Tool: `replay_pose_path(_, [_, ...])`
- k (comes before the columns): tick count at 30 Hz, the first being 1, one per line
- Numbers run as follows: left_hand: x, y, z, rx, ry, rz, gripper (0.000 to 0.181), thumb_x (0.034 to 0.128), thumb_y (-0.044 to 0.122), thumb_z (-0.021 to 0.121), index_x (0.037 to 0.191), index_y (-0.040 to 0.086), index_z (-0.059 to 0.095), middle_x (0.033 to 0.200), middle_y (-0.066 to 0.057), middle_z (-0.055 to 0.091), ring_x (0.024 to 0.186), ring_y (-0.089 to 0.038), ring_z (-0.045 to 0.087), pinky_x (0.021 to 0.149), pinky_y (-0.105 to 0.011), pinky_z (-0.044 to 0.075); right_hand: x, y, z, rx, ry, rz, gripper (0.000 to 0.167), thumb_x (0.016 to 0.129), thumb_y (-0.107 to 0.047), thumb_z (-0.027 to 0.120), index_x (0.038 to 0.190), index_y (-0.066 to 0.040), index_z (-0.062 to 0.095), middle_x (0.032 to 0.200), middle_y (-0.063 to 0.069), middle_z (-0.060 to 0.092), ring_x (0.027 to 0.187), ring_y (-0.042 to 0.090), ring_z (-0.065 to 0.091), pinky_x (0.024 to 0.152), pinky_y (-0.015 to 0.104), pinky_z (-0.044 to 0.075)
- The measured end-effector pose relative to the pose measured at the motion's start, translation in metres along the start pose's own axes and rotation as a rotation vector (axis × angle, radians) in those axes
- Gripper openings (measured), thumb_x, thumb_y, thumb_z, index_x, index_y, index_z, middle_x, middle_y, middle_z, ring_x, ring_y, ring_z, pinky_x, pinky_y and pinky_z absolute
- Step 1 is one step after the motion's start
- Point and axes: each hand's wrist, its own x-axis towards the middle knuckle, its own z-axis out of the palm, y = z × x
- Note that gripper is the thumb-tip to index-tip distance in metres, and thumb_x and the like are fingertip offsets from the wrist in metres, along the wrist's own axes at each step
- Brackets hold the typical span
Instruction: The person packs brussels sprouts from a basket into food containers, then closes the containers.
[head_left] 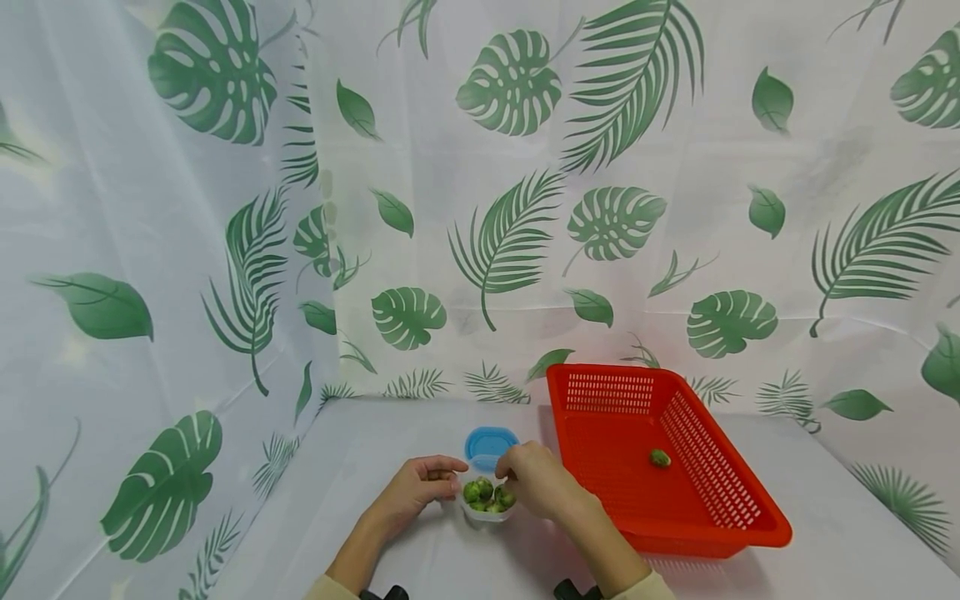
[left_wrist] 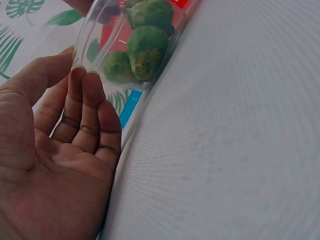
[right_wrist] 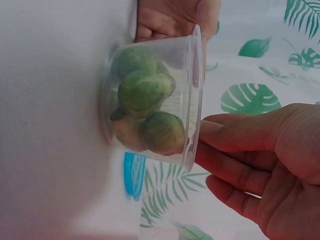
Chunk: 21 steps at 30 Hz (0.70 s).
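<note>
A clear plastic tub of Brussels sprouts stands on the table. My left hand is at its left side; in the left wrist view the fingertips touch the outer wall near the rim, lightly bent. My right hand is over the tub's right edge. In the right wrist view its thumb and fingers are at the tub's mouth, and no sprout shows between them. Some of those fingertips are hidden by the rim. Behind the tub lies a blue lid.
To the right stands a red perforated basket, with a single Brussels sprout on its floor. A white cloth with green leaf prints hangs behind and to the left of the white table.
</note>
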Motion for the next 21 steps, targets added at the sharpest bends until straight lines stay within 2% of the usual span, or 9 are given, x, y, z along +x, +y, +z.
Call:
replay_pose_path(7, [0.000,-0.001,0.000,-0.013,-0.009,0.003,0.041,0.0942,0.007,0.073,0.131,-0.009,0.065,0.103,-0.001,0.074,0.087,-0.009,0.067,0.079,-0.028,0.057,0.000,0.002,-0.001,0.016,0.052,-0.003,0.019,0.089,-0.004,0.080,0.108,-0.007,0.082,0.102,0.007,0.079,0.086,0.017,0.068,0.081,0.037,0.063])
replay_pose_path(15, [0.000,-0.001,0.000,-0.011,-0.013,0.001,0.039,0.0964,0.004,0.070,0.132,-0.010,0.063,0.094,0.006,0.071,0.085,-0.008,0.066,0.079,-0.027,0.057,0.000,-0.001,-0.009,-0.017,0.161,-0.066,0.021,0.087,-0.002,0.080,0.108,-0.008,0.081,0.098,0.003,0.078,0.086,0.016,0.070,0.081,0.038,0.062])
replay_pose_path(21, [0.000,0.000,0.001,-0.001,-0.009,-0.002,0.037,0.0974,0.003,0.068,0.132,-0.008,0.065,0.101,0.000,0.074,0.086,-0.009,0.067,0.081,-0.028,0.057,0.001,-0.003,-0.016,-0.014,0.175,-0.067,0.022,0.089,-0.006,0.080,0.111,-0.010,0.081,0.101,0.003,0.078,0.089,0.018,0.071,0.082,0.036,0.063])
